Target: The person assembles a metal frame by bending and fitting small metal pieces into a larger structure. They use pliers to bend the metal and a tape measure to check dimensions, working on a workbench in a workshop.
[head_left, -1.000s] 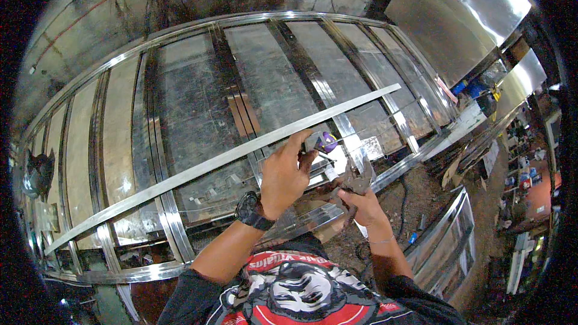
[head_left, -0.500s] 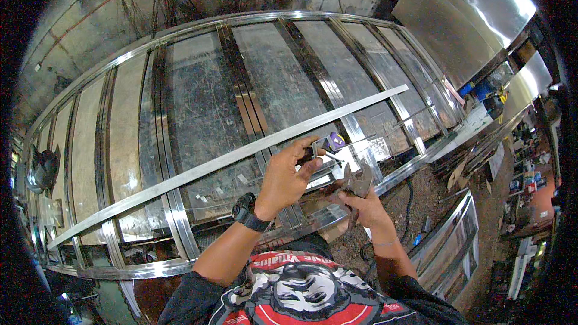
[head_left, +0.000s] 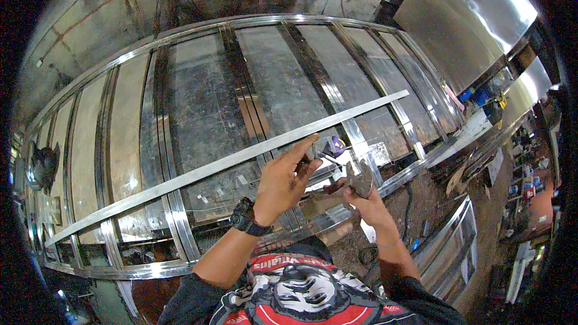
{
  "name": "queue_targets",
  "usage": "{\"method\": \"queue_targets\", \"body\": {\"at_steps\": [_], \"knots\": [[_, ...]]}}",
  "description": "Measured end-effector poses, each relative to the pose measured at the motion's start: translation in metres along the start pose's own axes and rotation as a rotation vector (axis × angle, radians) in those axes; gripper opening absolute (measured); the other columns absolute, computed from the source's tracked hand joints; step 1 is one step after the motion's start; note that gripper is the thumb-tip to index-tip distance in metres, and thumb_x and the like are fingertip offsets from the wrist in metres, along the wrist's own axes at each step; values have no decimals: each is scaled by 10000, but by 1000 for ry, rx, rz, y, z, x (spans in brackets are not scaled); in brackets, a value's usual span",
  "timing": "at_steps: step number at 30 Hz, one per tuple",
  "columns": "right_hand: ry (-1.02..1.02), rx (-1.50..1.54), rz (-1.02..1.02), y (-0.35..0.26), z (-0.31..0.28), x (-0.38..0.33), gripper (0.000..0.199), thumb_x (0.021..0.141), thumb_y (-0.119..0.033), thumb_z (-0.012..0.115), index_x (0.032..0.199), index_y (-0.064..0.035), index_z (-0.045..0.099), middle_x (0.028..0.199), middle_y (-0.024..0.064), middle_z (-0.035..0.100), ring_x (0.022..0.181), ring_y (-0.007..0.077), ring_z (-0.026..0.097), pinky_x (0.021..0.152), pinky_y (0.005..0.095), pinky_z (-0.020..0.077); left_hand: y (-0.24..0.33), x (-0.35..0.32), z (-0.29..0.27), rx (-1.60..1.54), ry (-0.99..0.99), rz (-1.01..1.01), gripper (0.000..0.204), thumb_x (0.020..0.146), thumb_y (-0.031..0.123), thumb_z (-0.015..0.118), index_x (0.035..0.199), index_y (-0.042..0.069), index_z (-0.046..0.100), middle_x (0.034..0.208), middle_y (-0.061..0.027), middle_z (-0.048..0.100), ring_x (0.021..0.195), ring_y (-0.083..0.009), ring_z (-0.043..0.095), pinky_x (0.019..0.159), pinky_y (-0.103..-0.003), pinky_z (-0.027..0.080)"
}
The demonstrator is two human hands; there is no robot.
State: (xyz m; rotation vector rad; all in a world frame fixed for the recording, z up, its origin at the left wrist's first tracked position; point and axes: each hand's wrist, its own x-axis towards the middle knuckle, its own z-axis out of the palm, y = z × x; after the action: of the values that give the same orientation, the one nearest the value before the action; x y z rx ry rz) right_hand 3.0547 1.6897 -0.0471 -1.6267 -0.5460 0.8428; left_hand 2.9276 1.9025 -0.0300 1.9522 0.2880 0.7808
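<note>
My left hand (head_left: pixel 282 182), with a dark watch on its wrist, hovers over the near side of a shiny metal frame (head_left: pixel 174 229). Its index finger points out toward a long silver bar (head_left: pixel 241 155), and the thumb stands apart from it. Dark shadow between the fingers hides whether anything small lies there. In my right hand (head_left: pixel 368 206) is a worn grey metal tool with jaws, like pliers (head_left: pixel 360 182), its head pointing away from me. Beyond the hands sits a small purple and black roll-shaped thing (head_left: pixel 335 144), beside white paper (head_left: pixel 379 152).
The long bar lies slantwise across the frame's crosspieces. A dark welding helmet (head_left: pixel 42 168) rests at the far left. A large shiny sheet (head_left: pixel 469 21) stands at the back right. Another metal frame (head_left: pixel 451 247) leans low on the right, near a black cable (head_left: pixel 407 201).
My left index finger has straightened, and the small squarish metal piece seen at its fingertips no longer shows clearly. My right hand has shifted slightly with the tool.
</note>
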Motion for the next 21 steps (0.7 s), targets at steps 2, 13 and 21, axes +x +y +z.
{"method": "queue_targets", "body": {"at_steps": [2,13,21], "knots": [[29,-102,-71,-2,0,5,203,966,-146,706,1135,-40,671,957,-19,644,898,87,570,804,272,477,1,-2,1,-3,29,-3,527,925,185,739,1424,162,570,809,-103,625,672,-238,564,681,-349,502],[62,-719,-396,10,-24,26,201,928,-22,661,1123,-1,620,1041,100,634,970,208,602,877,322,488,1,-8,11,3,124,69,489,917,150,739,1382,102,592,870,-153,665,727,-298,632,703,-371,517],[5,-1054,-583,4,-31,47,580,686,-58,721,1239,-22,549,1222,249,581,1170,466,551,1018,513,471,-6,-14,13,0,98,151,203,870,74,757,1040,39,653,843,-160,656,752,-362,654,670,-406,524]]}}
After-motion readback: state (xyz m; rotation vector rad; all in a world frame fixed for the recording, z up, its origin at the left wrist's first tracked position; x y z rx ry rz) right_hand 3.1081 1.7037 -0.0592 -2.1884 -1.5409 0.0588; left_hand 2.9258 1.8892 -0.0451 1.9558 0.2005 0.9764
